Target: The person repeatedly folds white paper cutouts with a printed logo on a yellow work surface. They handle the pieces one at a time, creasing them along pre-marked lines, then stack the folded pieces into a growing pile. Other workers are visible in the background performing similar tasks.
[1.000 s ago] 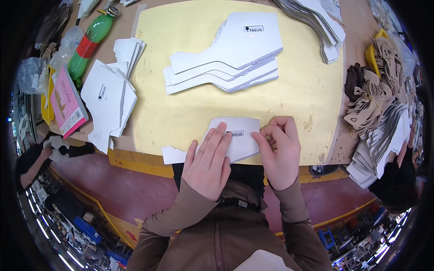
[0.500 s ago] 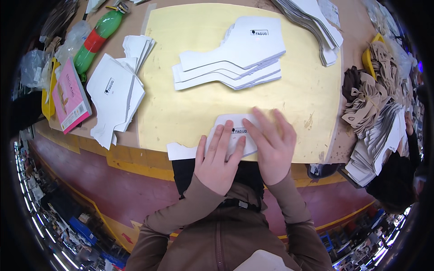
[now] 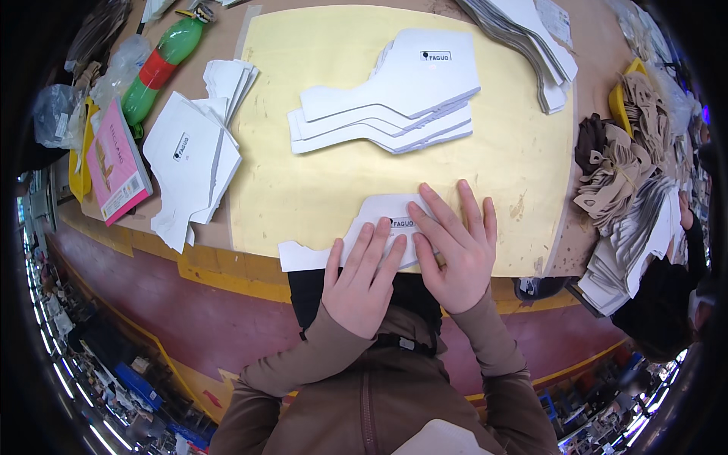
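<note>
my L hand (image 3: 361, 284) & R hand (image 3: 459, 262) — just apart, fingers spread, on wht piece (image 3: 385, 205), yel. surface (image 3: 265, 182), wht stack (image 3: 425, 80) beyond

Boxed lettering (image 3: 403, 223) marks white pieces (image 3: 385, 203), a title (image 3: 117, 143) the pink book (image 3: 125, 174).

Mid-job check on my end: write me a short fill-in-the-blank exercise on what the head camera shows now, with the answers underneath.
1. Beneath the left hand and the right hand lies a cut panel coloured ____.
2. The panel's narrow end points toward the person's ____.
3. The green plastic bottle wears a band coloured ____.
4. The bundle of tan cut pieces lies to the ____ of the yellow sheet.

Missing words: white; left; red; right.
</note>
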Motion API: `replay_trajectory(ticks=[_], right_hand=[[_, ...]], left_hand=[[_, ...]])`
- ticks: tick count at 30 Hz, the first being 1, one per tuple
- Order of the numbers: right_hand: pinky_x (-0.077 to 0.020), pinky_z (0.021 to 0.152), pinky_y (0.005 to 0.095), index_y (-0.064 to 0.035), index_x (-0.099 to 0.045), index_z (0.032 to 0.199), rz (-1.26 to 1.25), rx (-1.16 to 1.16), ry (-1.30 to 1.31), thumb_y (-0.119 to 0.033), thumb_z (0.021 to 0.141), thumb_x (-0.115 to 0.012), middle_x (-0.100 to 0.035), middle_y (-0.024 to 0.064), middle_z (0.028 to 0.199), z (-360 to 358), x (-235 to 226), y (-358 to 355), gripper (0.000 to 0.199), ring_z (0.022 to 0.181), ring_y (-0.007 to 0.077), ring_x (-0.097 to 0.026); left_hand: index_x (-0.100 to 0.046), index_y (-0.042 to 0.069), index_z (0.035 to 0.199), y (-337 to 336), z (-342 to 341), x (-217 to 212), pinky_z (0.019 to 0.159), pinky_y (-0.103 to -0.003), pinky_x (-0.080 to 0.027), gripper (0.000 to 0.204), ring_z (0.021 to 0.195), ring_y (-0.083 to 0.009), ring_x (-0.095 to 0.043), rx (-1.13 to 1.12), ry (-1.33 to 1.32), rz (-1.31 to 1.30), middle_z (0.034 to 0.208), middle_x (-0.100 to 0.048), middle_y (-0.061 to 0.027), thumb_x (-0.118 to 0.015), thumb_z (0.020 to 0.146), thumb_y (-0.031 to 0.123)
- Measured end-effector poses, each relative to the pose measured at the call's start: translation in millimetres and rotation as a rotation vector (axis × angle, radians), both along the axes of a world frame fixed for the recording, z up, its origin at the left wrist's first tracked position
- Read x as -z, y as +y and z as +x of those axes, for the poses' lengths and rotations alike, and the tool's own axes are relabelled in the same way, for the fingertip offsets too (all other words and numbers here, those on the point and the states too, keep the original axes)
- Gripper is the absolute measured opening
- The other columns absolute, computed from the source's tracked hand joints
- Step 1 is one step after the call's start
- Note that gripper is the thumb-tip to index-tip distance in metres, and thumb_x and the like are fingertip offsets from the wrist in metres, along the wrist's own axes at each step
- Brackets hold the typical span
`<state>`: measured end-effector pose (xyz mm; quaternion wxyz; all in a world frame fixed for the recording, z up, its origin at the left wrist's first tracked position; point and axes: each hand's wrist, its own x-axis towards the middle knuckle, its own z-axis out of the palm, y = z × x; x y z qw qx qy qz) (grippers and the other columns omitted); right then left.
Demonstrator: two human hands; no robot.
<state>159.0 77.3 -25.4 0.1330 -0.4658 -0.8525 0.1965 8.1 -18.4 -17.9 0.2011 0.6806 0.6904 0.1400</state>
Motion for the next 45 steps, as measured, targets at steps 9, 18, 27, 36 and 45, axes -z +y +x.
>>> replay_trajectory(ticks=[9, 18, 27, 36, 45], right_hand=[[-0.0198, 0.119, 0.0572, -0.0238, -0.064, 0.137, -0.019, -0.044, -0.097, -0.024, 0.093, -0.064, -0.053, -0.0054, 0.149, 2.5, -2.4, -1.4, 0.043, 0.143, 0.0337, -0.042], [-0.026, 0.117, 0.0544, -0.0073, -0.067, 0.123, -0.062, 0.026, 0.18, -0.013, 0.082, -0.076, -0.055, 0.0137, 0.144, 11.6, 6.1, 0.3, 0.043, 0.136, 0.0384, -0.047], [-0.0461, 0.103, 0.0487, -0.0022, -0.064, 0.083, -0.116, 0.161, 0.391, -0.003, 0.075, -0.082, -0.055, 0.0197, 0.123, 16.2, 8.7, -0.8, 0.02, 0.129, 0.0436, -0.051], [-0.0434, 0.102, 0.0509, -0.002, -0.062, 0.076, -0.123, 0.093, 0.356, -0.003, 0.076, -0.08, -0.056, 0.0175, 0.12, 16.9, 5.0, 2.7, 0.018, 0.126, 0.0452, -0.049], [-0.0413, 0.103, 0.0515, -0.0021, -0.057, 0.072, -0.192, 0.077, 0.329, -0.001, 0.077, -0.078, -0.052, 0.0179, 0.123, 13.6, -2.2, 5.5, 0.022, 0.13, 0.0448, -0.044]], left_hand=[[-0.055, 0.003, 0.141, 1.4, 1.4, 5.7, 0.114, -0.049, -0.036, 0.061, 0.142, -0.0346, -0.044, 0.042, -0.096, 0.035, 0.152, -0.048, -0.0172, -0.058, 0.08, 0.0], [-0.057, -0.001, 0.137, 12.6, -9.9, 7.8, 0.108, -0.046, -0.042, 0.06, 0.13, -0.0366, -0.051, 0.035, -0.257, 0.105, 0.141, -0.055, -0.0161, -0.057, 0.077, -0.002], [-0.057, -0.001, 0.136, 18.9, -8.0, 0.5, 0.108, -0.044, -0.042, 0.062, 0.128, -0.0385, -0.052, -0.028, -0.331, 0.073, 0.139, -0.055, -0.0156, -0.057, 0.074, -0.005], [-0.054, 0.0, 0.139, 21.3, 0.1, -8.1, 0.105, -0.04, -0.04, 0.064, 0.131, -0.0281, -0.051, -0.027, -0.135, 0.023, 0.141, -0.052, -0.0095, -0.061, 0.075, 0.004], [-0.055, 0.001, 0.138, 20.9, 2.7, -10.4, 0.104, -0.043, -0.041, 0.067, 0.129, -0.0347, -0.053, -0.047, -0.165, 0.035, 0.138, -0.054, -0.013, -0.058, 0.072, -0.004]])
